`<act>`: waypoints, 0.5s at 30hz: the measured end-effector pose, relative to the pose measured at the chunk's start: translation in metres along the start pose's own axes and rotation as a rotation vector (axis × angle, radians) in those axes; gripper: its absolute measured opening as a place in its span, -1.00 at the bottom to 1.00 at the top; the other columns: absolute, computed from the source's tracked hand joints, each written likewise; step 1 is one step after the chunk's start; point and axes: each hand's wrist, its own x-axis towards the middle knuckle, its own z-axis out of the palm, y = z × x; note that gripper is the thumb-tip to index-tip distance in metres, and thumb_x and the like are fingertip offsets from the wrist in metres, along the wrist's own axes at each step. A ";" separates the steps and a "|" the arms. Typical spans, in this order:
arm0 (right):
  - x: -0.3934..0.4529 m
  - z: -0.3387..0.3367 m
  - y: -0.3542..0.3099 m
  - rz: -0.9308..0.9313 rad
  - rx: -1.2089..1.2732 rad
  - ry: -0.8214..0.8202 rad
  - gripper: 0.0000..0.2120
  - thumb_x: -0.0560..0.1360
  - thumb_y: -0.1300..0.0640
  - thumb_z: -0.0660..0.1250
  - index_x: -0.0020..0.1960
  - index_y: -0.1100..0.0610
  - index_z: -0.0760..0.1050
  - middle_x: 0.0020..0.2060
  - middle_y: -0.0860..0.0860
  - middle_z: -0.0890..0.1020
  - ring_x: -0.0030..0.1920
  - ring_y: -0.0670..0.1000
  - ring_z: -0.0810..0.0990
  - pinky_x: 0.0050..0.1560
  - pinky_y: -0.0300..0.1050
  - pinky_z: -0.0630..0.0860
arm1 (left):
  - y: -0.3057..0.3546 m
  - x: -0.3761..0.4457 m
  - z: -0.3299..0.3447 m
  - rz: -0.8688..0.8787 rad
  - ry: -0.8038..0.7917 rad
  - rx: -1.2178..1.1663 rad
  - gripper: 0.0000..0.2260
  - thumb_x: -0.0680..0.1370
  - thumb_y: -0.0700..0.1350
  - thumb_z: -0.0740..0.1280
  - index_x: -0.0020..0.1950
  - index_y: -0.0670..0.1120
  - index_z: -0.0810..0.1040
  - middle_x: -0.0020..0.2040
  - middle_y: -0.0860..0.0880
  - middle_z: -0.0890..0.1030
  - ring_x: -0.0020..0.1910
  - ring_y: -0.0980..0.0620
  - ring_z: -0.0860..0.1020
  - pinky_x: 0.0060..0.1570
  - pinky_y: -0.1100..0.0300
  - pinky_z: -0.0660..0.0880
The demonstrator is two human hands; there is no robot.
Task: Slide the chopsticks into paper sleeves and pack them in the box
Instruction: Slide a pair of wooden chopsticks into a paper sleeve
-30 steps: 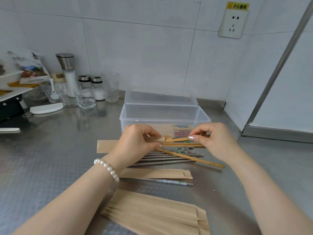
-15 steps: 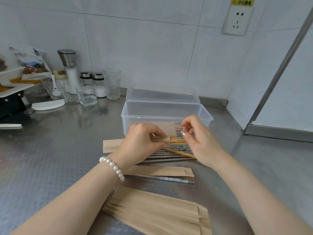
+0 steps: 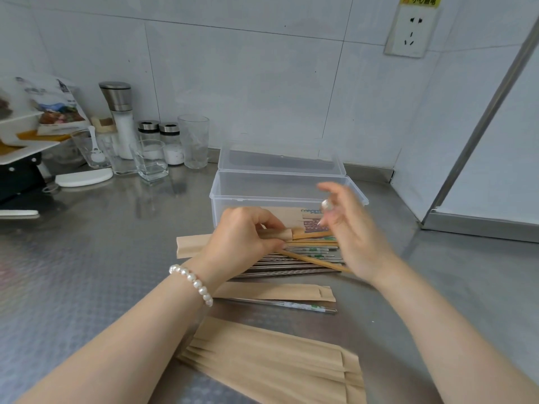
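Here, left hand (image 3: pixel 242 237) pinches one sleeve (image 3: pixel 191 246); right hand (image 3: pixel 350 228) hovers loose-fingered over one box (image 3: pixel 233 196).

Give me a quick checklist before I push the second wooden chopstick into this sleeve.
1. Sleeve held: ok, left hand grips its open end on the counter.
2. First wooden chopstick in the sleeve: ok, partly in, its end sticks out.
3. Second wooden chopstick reachable: ok, it lies loose across the metal chopsticks.
4. Right hand free: ok, lifted and blurred, appears to hold nothing.
5. Box open: ok, lid back.
6. Sleeve mouth wide enough: cannot tell, the left fingers hide it.
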 end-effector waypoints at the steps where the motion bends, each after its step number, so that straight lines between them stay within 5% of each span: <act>1: 0.003 -0.010 0.002 -0.001 -0.003 0.106 -0.73 0.55 -0.02 0.11 0.18 0.04 0.40 -0.09 -0.02 0.49 -0.05 -0.14 0.46 -0.02 -0.42 0.33 | -0.002 0.001 -0.003 -0.011 0.018 0.000 -0.83 0.29 -0.12 0.54 -0.16 0.01 0.65 -0.32 0.25 0.54 -0.26 0.23 0.52 -0.23 0.50 0.39; 3: 0.009 -0.034 0.010 0.042 -0.040 0.193 -0.92 0.53 0.20 0.27 -0.13 0.06 0.47 -0.20 0.02 0.53 -0.21 -0.14 0.46 -0.14 -0.33 0.37 | -0.006 0.005 -0.010 -0.036 0.057 -0.002 -0.82 0.28 -0.12 0.55 -0.18 0.05 0.64 -0.31 0.22 0.57 -0.25 0.21 0.54 -0.22 0.45 0.41; 6: 0.008 -0.055 0.022 0.208 -0.118 -0.126 -0.75 0.37 0.30 0.45 -0.37 0.02 0.51 -0.40 -0.04 0.55 -0.41 -0.19 0.44 -0.27 -0.33 0.38 | -0.012 0.007 -0.016 -0.072 0.098 -0.009 -0.82 0.27 -0.13 0.55 -0.19 0.05 0.65 -0.32 0.18 0.58 -0.28 0.17 0.53 -0.23 0.38 0.42; 10: 0.002 -0.035 0.026 0.351 -0.320 -0.488 -0.78 0.22 0.11 0.59 -0.32 0.01 0.53 -0.41 -0.06 0.50 -0.39 -0.11 0.42 -0.31 -0.24 0.35 | -0.013 0.007 -0.013 -0.073 0.068 -0.011 -0.80 0.26 -0.12 0.56 -0.20 0.07 0.63 -0.31 0.19 0.58 -0.27 0.16 0.53 -0.23 0.41 0.41; 15: 0.004 -0.029 0.034 0.351 -0.451 -0.521 -0.78 0.28 0.07 0.55 -0.35 -0.03 0.50 -0.40 -0.13 0.50 -0.35 -0.14 0.45 -0.30 -0.25 0.37 | -0.012 0.006 -0.012 -0.070 0.042 -0.022 -0.79 0.26 -0.13 0.56 -0.20 0.07 0.62 -0.30 0.22 0.57 -0.25 0.17 0.54 -0.22 0.44 0.41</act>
